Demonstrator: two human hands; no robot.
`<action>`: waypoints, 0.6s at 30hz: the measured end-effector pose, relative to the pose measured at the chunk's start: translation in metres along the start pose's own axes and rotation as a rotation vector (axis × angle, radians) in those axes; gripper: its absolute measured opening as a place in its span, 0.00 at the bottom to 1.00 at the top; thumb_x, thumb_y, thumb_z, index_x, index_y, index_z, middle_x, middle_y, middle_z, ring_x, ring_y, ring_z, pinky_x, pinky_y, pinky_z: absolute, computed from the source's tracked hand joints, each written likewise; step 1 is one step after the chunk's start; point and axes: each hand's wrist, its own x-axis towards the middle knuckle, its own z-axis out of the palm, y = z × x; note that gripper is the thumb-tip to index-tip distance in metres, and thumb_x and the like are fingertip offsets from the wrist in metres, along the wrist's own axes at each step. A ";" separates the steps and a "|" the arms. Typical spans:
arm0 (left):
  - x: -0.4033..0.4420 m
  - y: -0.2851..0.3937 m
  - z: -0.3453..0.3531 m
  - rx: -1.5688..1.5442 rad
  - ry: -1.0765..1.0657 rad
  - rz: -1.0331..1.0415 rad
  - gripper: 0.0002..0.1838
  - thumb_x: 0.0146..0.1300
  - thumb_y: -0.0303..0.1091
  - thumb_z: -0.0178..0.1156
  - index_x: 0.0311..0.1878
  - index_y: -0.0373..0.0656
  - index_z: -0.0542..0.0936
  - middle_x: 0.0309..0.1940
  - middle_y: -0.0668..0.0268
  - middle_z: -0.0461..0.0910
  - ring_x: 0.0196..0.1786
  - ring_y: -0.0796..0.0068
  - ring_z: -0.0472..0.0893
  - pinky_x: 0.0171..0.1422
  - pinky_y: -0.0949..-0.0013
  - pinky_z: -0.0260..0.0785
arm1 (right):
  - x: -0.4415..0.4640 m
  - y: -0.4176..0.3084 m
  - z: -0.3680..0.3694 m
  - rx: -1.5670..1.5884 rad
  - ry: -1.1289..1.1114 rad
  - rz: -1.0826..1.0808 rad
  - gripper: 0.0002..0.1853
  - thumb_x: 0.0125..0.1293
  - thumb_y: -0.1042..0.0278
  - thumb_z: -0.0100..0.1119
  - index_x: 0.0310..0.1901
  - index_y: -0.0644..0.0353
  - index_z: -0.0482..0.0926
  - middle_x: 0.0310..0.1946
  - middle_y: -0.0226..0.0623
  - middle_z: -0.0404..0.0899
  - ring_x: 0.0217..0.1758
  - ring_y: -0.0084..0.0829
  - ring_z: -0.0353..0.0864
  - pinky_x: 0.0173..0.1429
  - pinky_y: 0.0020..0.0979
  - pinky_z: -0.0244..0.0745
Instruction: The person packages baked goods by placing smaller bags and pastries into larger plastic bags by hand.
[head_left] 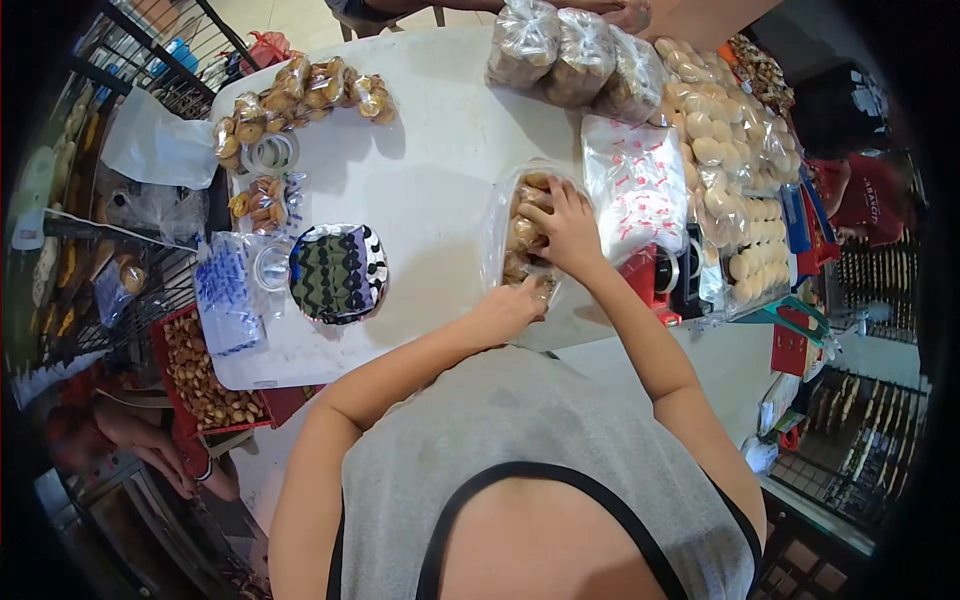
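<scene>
A clear plastic bag of brown bread rolls point(526, 232) lies on the white table in front of me. At its near end, my left hand point(516, 310) grips the bag with bent fingers. My right hand point(570, 232) reaches over the bag's right side, its fingers curved onto the rolls. Just right of the bag is a stack of clear plastic bags with red print point(632, 185). My palms and the undersides of my fingers are hidden.
Three filled bread bags point(580, 65) stand at the far edge of the table point(430, 170). Packed buns point(715, 150) are piled at the right. A round patterned cushion-like item point(338, 274), tape rolls point(270, 155) and bagged pastries point(325, 88) sit left. Other people are nearby.
</scene>
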 end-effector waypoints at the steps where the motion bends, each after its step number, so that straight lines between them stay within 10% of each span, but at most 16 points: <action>1: -0.001 0.000 -0.002 -0.001 0.001 -0.007 0.08 0.54 0.38 0.54 0.33 0.44 0.76 0.53 0.52 0.63 0.27 0.56 0.76 0.32 0.60 0.70 | -0.001 0.000 -0.001 0.004 -0.003 -0.005 0.32 0.30 0.64 0.70 0.45 0.39 0.72 0.58 0.48 0.55 0.59 0.49 0.55 0.60 0.45 0.54; 5: 0.003 -0.006 -0.007 -0.064 -0.011 -0.055 0.08 0.55 0.40 0.53 0.34 0.48 0.77 0.61 0.45 0.49 0.28 0.54 0.77 0.35 0.60 0.70 | 0.040 0.029 -0.033 0.309 -0.307 -0.204 0.20 0.47 0.63 0.61 0.46 0.42 0.74 0.50 0.42 0.69 0.47 0.34 0.72 0.49 0.35 0.68; 7: 0.000 -0.008 -0.003 -0.109 0.015 -0.105 0.09 0.55 0.40 0.53 0.34 0.48 0.77 0.62 0.45 0.45 0.29 0.53 0.77 0.36 0.60 0.70 | 0.093 0.032 -0.058 0.783 -0.514 0.259 0.15 0.52 0.60 0.58 0.43 0.49 0.76 0.36 0.42 0.77 0.35 0.26 0.76 0.40 0.27 0.71; 9: 0.001 -0.012 -0.001 -0.091 -0.054 -0.115 0.09 0.55 0.41 0.53 0.34 0.49 0.77 0.61 0.42 0.47 0.28 0.51 0.77 0.37 0.59 0.70 | 0.154 0.019 -0.042 0.951 -0.172 0.049 0.14 0.55 0.58 0.57 0.42 0.52 0.77 0.26 0.38 0.78 0.28 0.22 0.75 0.33 0.23 0.70; 13: 0.003 -0.021 -0.001 -0.189 -0.148 -0.064 0.08 0.55 0.40 0.52 0.33 0.48 0.75 0.58 0.38 0.52 0.29 0.53 0.76 0.36 0.60 0.70 | 0.264 -0.029 0.066 0.414 -0.183 -0.300 0.22 0.55 0.52 0.54 0.51 0.50 0.72 0.42 0.47 0.74 0.48 0.34 0.73 0.50 0.35 0.68; 18: 0.010 -0.046 0.036 -0.241 -0.156 0.096 0.08 0.56 0.41 0.51 0.33 0.47 0.74 0.55 0.46 0.61 0.27 0.56 0.75 0.34 0.61 0.69 | 0.301 -0.096 0.116 0.095 -0.089 0.019 0.22 0.47 0.51 0.60 0.44 0.49 0.75 0.49 0.46 0.69 0.48 0.40 0.72 0.50 0.35 0.68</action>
